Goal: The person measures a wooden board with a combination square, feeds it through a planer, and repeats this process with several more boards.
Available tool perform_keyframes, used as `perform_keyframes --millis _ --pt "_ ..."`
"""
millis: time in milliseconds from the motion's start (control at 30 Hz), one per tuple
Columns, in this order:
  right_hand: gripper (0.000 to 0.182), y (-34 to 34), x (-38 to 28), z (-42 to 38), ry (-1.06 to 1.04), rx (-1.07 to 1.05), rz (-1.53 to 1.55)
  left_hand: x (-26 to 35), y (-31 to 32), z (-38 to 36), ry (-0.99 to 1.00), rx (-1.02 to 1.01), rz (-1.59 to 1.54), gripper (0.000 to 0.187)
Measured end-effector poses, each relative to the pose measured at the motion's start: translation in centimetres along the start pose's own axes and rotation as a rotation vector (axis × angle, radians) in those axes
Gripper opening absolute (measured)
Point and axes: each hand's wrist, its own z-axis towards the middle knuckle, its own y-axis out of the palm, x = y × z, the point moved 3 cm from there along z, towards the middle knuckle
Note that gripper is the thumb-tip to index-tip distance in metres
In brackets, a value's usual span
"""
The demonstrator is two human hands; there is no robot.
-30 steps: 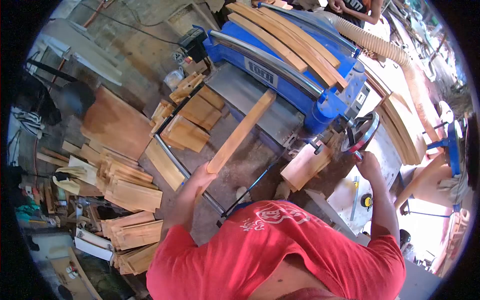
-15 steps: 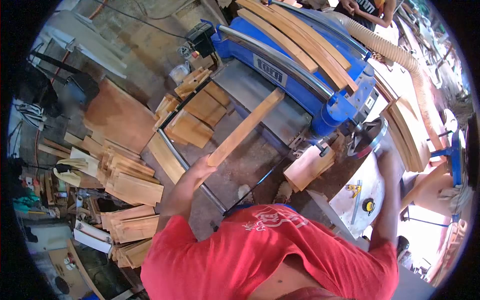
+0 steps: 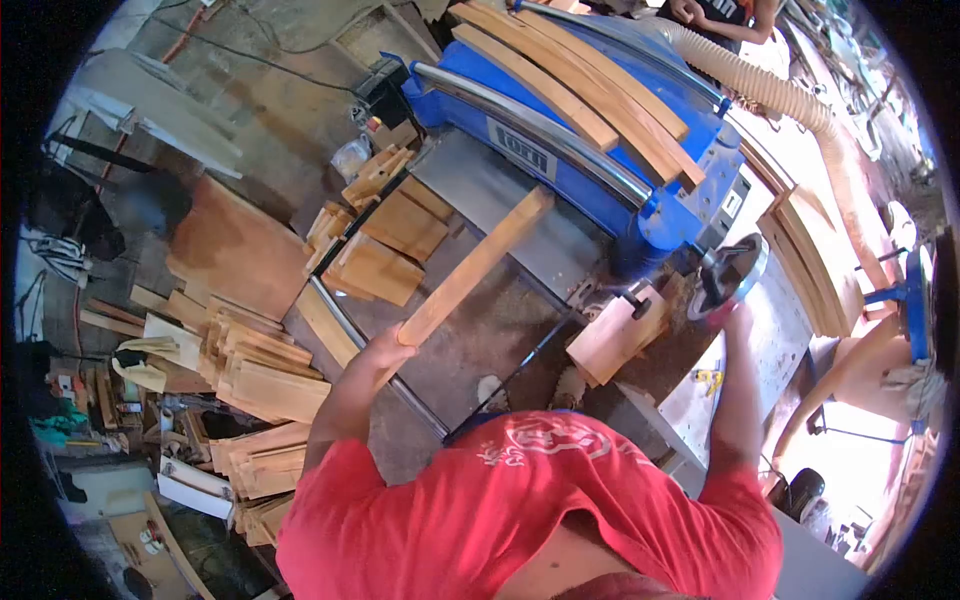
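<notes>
While L hand (image 3: 388, 352) grips 1 board (image 3: 475, 265), R hand (image 3: 738, 322) blurs at 1 handwheel (image 3: 733, 275)

L-hand fingers are curled tight round the board's near end. Its far end is over the 1 grey steel table (image 3: 465, 170) of 1 blue thickness planer (image 3: 590, 195); can't tell if they touch. R hand is by the wheel's red lower rim; it's smeared, so can't tell if those fingers pinch or just touch.

Atop the planer: approx. 3 curved strips (image 3: 628, 118), nr 2 chrome rollers (image 3: 530, 120). 1 ribbed hose (image 3: 790, 98) runs off behind, w/ 1 co-worker (image 3: 735, 30) partly cut off at the top edge.

On the wearer's R, 1 grey-topped bench (image 3: 785, 340) w/ 1 small yellow tool (image 3: 708, 378), type unclear; a stack of curved boards (image 3: 815, 265) stands just beside it, no. unclear. Floor on L: piled short boards (image 3: 265, 375), overlapped, can't count. 2 feet (image 3: 491, 392) show past the wearer's 1 red shirt (image 3: 560, 490).
</notes>
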Motion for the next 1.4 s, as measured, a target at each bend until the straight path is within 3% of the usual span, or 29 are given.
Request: perform_keyframes --millis 33,67,100,167,233,300,333,367,400,433,500,567,633,700,767,833,867,933,967,1033,1400 --pt "0.051 -2.6 -1.2 5.1 -0.082 0.093 0.083 0.3 0.2 0.2 -0.041 0.009 -0.030 0.055" --pt "0.041 -12.4 -7.9 4.9 0.139 0.020 0.178 0.8 0.2 0.1 -0.033 0.008 -0.027 0.055" --pt "0.041 -16.9 -11.8 1.8 0.142 0.028 0.182 1.1 0.0 -0.2 -0.031 0.011 0.008 0.055" --pt "0.027 -21.3 -15.5 -4.5 -0.043 0.030 -0.065 1.0 0.4 -0.1 -0.026 0.019 0.033 0.054" --pt "0.027 -16.5 -15.0 -9.3 -0.526 0.538 -0.006 0.6 0.9 0.4 0.042 -0.019 -0.181 0.053" --pt "0.027 -1.7 -5.2 -6.5 -0.034 0.014 -0.213 0.0 0.5 1.3 -0.008 0.006 -0.056 0.052" --pt "0.030 2.4 0.9 -0.1 0.155 -0.107 0.266 -0.6 0.7 1.0 -0.065 0.023 0.065 0.052" --pt "0.024 -2.9 -2.5 2.4 -0.101 0.141 0.127 -0.5 0.9 0.6 -0.068 0.019 0.061 0.052" --pt "0.021 -7.6 -3.5 6.0 -0.179 0.236 0.039 0.6 0.9 0.3 -0.044 0.008 0.018 0.052" --pt "0.020 -15.8 -11.2 4.2 -0.119 0.053 -0.187 1.4 0.4 0.4 -0.016 -0.001 -0.021 0.051" --pt "0.021 -21.4 -15.3 -2.4 -0.099 0.118 -0.237 1.1 0.2 0.8 0.004 0.005 0.017 0.051" --pt "0.020 -18.5 -14.6 -8.2 -0.230 0.226 -0.088 1.3 0.6 0.5 0.019 0.016 0.049 0.052" --pt "0.022 -12.9 -14.4 -11.5 -0.031 -0.172 -0.198 3.3 0.8 0.3 0.070 -0.003 -0.089 0.051" --pt "0.033 1.3 -0.7 -1.6 -0.095 0.093 -0.113 2.0 1.1 2.4 0.042 -0.007 -0.019 0.051" --pt "0.028 -7.6 -5.3 4.6 0.022 0.116 -0.021 2.1 1.9 3.8 0.018 -0.001 0.038 0.050" --pt "0.027 -18.7 -12.9 2.3 -0.125 0.092 -0.201 4.5 2.1 4.7 0.016 0.071 0.166 0.049" --pt "0.027 -20.0 -15.1 -0.4 -0.119 0.089 -0.202 4.9 2.2 5.4 0.015 0.066 0.169 0.049" --pt "0.023 -21.1 -16.1 -7.2 -0.029 0.085 -0.177 5.3 3.2 6.3 0.079 0.090 0.133 0.049" --pt "0.019 -18.0 -13.4 -7.7 -0.093 0.095 -0.172 6.0 3.5 6.8 0.079 0.087 0.130 0.049" --pt "0.020 -18.9 -16.5 -10.8 -0.063 0.005 -0.260 7.2 3.7 7.2 0.026 0.087 0.136 0.049" --pt "0.024 -18.3 -16.8 -11.2 -0.046 -0.023 -0.220 8.8 3.6 8.6 0.086 0.177 0.222 0.052"
